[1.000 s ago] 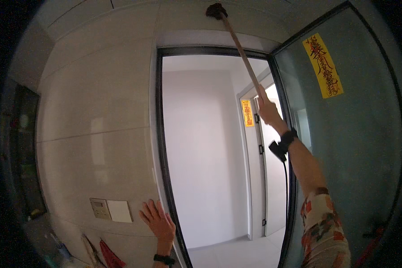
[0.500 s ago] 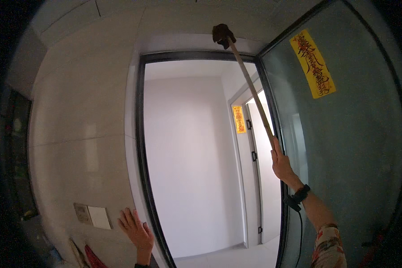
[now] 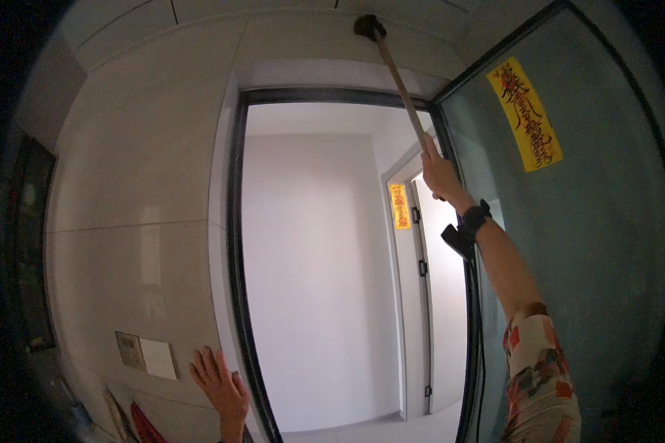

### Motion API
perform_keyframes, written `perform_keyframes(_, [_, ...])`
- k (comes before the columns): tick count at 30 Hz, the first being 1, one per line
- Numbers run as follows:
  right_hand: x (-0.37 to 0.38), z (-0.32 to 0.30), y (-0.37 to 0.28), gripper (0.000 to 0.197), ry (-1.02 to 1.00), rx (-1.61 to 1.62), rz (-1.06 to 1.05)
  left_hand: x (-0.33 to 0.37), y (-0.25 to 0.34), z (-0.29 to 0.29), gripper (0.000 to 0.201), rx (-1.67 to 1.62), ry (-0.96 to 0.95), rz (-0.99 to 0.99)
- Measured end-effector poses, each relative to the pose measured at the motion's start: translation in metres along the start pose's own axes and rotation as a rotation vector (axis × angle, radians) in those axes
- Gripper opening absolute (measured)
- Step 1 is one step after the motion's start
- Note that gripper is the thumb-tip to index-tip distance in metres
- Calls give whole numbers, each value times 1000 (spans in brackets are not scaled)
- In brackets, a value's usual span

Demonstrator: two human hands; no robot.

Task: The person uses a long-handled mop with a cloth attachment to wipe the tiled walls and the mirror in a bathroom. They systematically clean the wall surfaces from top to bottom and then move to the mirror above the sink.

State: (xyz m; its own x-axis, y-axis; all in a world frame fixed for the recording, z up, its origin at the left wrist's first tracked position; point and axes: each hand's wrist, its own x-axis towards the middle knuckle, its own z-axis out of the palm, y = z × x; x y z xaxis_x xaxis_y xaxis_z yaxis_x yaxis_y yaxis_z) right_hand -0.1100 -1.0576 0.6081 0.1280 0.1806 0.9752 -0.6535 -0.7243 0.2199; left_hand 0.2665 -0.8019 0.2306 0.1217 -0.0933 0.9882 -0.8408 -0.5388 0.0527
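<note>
My right hand (image 3: 441, 177) is raised and wrapped round a long pale pole (image 3: 401, 85). The pole leans up and to the left, and its dark, lumpy head (image 3: 369, 27), perhaps cloth, is at the tiled wall (image 3: 288, 40) above the doorway, close below the ceiling. I cannot make out what the head is made of. Lower left, my left hand (image 3: 222, 387) lies with fingers spread by the wall at the left side of the black door frame (image 3: 238, 258); it holds nothing.
A glass door (image 3: 591, 244) with a yellow paper strip (image 3: 524, 114) stands open at right. Through the doorway are a white wall (image 3: 310, 258) and another door with a smaller yellow strip (image 3: 400, 207). Switch plates (image 3: 157, 357) sit left of my left hand, above a red cloth (image 3: 146, 424).
My right hand has moved up and to the left, lifting the pole so its head is higher on the wall, nearer the ceiling. My left hand has hardly moved.
</note>
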Motion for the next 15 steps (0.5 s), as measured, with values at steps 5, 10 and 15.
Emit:
perform_keyframes(5, [17,9,7,47,245,57,-92,1,4,2,47,15,-9,6])
perform_keyframes(10, [-9,-3,2,49,28,16,178,0,0,-1,46,11,-27,-7])
perform_keyframes(15, [-94,8,0,52,-29,192,265,-2,-3,-5,46,-14,-8,-7])
